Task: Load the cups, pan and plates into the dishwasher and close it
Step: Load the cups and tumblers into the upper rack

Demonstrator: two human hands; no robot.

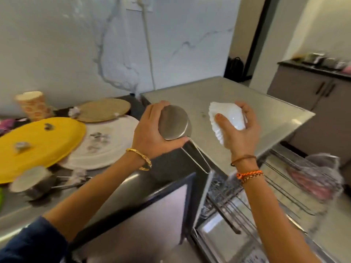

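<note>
Above the grey dishwasher top, your left hand grips a small steel pan by its body, fingers curled round it, its flat base turned toward you and its wire handle slanting down to the right. Your right hand holds a white fluted cup tipped on its side, thumb and fingers wrapped round it, rim facing left. Below, the dishwasher rack stands pulled out. On the dark counter to your left lie a yellow plate, a white plate, a tan plate, a patterned paper cup and a blurred pot. A marble wall rises behind.
</note>
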